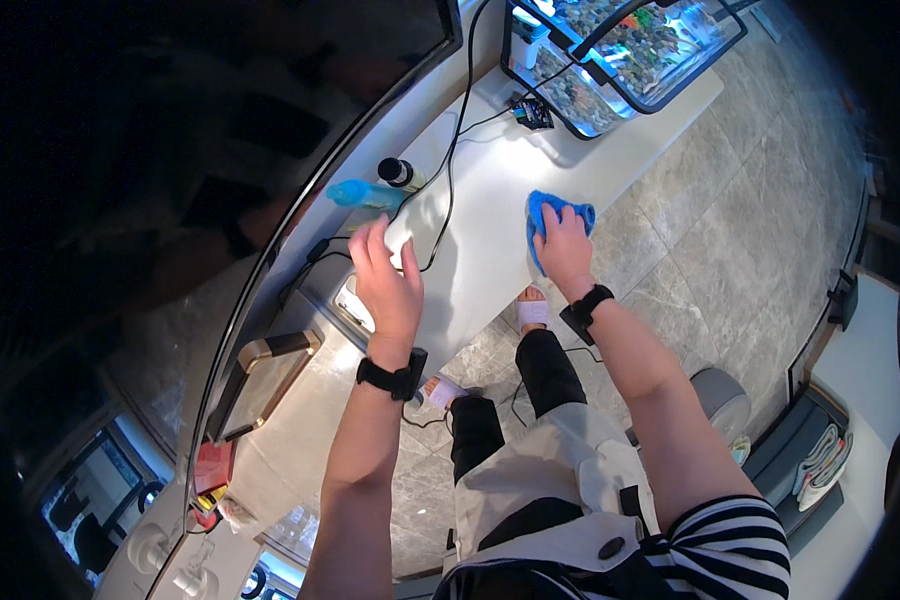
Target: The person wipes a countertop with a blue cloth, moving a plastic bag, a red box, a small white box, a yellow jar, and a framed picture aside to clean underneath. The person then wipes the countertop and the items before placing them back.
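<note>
My right hand [566, 251] presses a folded blue cloth [541, 206] against the front edge of a long white cabinet top [487, 247]. Over the rear part of the same top is my left hand [388, 289], fingers apart, with nothing seen in its grasp. A black cable [450, 180] loops down beside its fingertips; whether they touch it I cannot tell. Just beyond the fingers are a light-blue bottle [364, 195] and a small container with a black cap [397, 172]. A white object [354, 304] is partly hidden behind the left hand.
A lit fish tank [577, 97] with gravel stands at the far end, a small dark packet [531, 114] beside it. A large black television screen [270, 135] rises along the left. Nearer are a framed panel [270, 382] and a red box [214, 465]. Tiled floor [690, 217] lies right.
</note>
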A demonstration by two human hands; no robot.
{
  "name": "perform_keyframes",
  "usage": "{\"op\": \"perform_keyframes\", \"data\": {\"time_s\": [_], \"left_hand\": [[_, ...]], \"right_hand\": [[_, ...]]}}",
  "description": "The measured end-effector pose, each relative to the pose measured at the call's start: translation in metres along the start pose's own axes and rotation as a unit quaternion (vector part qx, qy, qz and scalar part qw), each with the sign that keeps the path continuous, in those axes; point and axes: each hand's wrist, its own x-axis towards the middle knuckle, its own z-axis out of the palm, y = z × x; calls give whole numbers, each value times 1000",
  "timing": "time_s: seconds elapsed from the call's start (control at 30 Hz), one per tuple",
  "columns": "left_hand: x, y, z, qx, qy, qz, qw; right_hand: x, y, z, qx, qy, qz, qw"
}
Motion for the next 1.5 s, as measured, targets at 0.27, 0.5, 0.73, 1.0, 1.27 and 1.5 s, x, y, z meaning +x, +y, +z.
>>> {"op": "perform_keyframes", "data": {"time_s": [0.27, 0.5, 0.73, 1.0, 1.27, 1.5], "left_hand": [[70, 36, 28, 101, -13, -42, 994], [82, 30, 34, 111, -23, -46, 992], [66, 74, -7, -50, -6, -19, 999], [13, 98, -59, -402, -82, -197, 890], [-22, 97, -75, -618, -7, -287, 732], [-42, 85, -86, -683, -7, -266, 681]], "right_hand": [[-36, 20, -34, 245, -221, -10, 944], [-37, 35, -57, 392, -215, 58, 893], [-13, 11, -87, 691, -223, 188, 661], [15, -35, -130, 896, -291, 147, 302], [-51, -86, -143, 796, -278, 159, 513], [-72, -102, -152, 747, -291, 171, 573]]}}
